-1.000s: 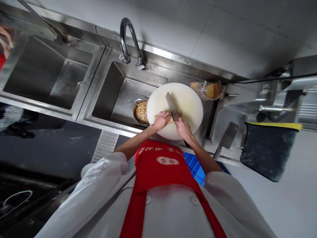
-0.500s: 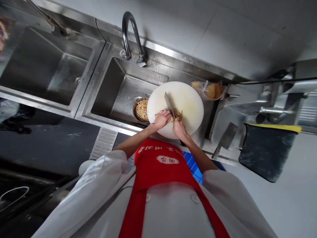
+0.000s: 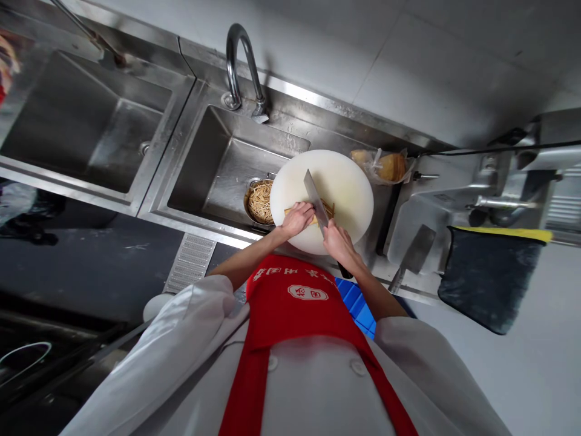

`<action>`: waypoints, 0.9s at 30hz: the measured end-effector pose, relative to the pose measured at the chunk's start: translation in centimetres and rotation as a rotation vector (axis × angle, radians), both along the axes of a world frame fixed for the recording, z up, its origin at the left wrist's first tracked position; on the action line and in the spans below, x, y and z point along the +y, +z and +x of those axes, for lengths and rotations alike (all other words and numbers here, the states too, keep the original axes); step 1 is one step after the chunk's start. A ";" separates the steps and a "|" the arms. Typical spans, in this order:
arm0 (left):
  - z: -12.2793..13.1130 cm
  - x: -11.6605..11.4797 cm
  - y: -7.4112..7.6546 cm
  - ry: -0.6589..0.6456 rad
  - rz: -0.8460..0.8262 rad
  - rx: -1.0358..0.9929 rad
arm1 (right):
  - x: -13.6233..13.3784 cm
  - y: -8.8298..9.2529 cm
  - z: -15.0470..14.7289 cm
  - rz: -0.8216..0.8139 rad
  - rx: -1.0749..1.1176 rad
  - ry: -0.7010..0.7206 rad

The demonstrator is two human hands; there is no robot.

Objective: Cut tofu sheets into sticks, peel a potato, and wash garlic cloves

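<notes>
A round white cutting board (image 3: 345,181) lies on the steel counter beside the sink. My left hand (image 3: 297,219) is curled over a tan block of food (image 3: 290,211) on the board and presses it down. My right hand (image 3: 338,240) grips the handle of a cleaver (image 3: 315,197), whose blade stands just right of my left fingers. Cut tan strips (image 3: 327,209) lie on the board to the right of the blade. A metal bowl (image 3: 259,203) full of the same strips sits in the sink at the board's left edge.
A curved tap (image 3: 242,66) rises behind the sink (image 3: 218,163), with a second basin (image 3: 86,121) to the left. A plastic bag of tan food (image 3: 385,165) lies behind the board. Another cleaver (image 3: 413,257), a metal machine (image 3: 476,200) and a dark cloth (image 3: 490,278) are at the right.
The cleaver went down through the block half a second ago and has come back up; its blade now stands higher. My left hand has stayed on the block.
</notes>
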State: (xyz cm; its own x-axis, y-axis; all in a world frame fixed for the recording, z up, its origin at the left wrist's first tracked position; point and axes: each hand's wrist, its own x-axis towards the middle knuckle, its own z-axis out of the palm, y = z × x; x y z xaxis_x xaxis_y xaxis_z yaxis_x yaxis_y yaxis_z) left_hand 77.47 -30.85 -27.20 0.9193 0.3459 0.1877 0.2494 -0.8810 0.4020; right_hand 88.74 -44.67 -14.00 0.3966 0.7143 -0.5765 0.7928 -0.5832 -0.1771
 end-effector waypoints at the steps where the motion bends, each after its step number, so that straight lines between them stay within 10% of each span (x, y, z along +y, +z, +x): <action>1: 0.0 0.0 0.0 -0.001 0.000 0.000 | 0.1 -0.3 -0.1 0.004 0.008 -0.003; 11: -0.7 0.2 0.5 0.015 -0.048 0.021 | 2.9 -4.7 -1.1 0.024 0.054 -0.061; 22: -0.7 0.1 0.3 0.011 -0.004 0.033 | 0.4 0.0 -0.8 0.038 -0.012 -0.031; 27: -0.7 0.1 0.2 0.014 -0.012 0.037 | 0.5 -0.7 -1.1 0.022 0.020 -0.021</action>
State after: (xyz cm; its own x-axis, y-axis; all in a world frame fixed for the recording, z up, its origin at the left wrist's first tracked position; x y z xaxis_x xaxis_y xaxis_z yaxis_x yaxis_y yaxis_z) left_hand 76.82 -30.75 -26.98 0.9206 0.3608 0.1492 0.2765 -0.8724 0.4031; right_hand 87.68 -44.14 -14.74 0.3999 0.7186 -0.5689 0.7767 -0.5953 -0.2059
